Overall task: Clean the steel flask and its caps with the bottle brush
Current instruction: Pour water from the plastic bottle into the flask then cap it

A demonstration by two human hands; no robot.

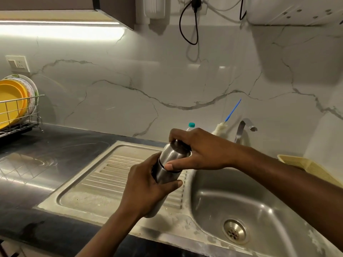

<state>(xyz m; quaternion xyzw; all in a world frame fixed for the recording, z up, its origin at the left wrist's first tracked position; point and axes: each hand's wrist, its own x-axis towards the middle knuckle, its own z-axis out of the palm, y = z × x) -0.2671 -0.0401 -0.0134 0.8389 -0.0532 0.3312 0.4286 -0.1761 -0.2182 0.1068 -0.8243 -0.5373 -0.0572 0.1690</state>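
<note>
Right now both hands are closed on the steel flask (171, 155), which is held in the air over the ribbed drainboard (104, 182), just beside the left edge of the sink basin (213, 193). The left hand (148, 184) wraps round the lower body of the flask, fingers curled behind it and the thumb lying across the front. The right hand (202, 151) comes in from 3 o'clock and cups the top: its fingers curl over the dark cap (182, 147) while the thumb stretches flat along the steel, touching the black ring round the flask's middle. The flask is tilted, with its cap toward 1 o'clock and its base toward 7 o'clock. The left forearm rises from the lower edge at 6 o'clock; the right forearm crosses above the basin from 4 o'clock.

At 1 o'clock from the flask, the bottle brush (220, 127) leans against the marble wall (148, 80), its thin blue handle pointing up, beside the curved tap (245, 125). A plastic bottle (191, 125) with a teal lid peeks above the right knuckles. A pale basket (304, 164) sits at 3 o'clock. At 9 o'clock, on the dark counter (46, 154), a wire dish rack (22, 112) holds yellow plates (11, 101). A black cable (187, 25) hangs at 12 o'clock.
</note>
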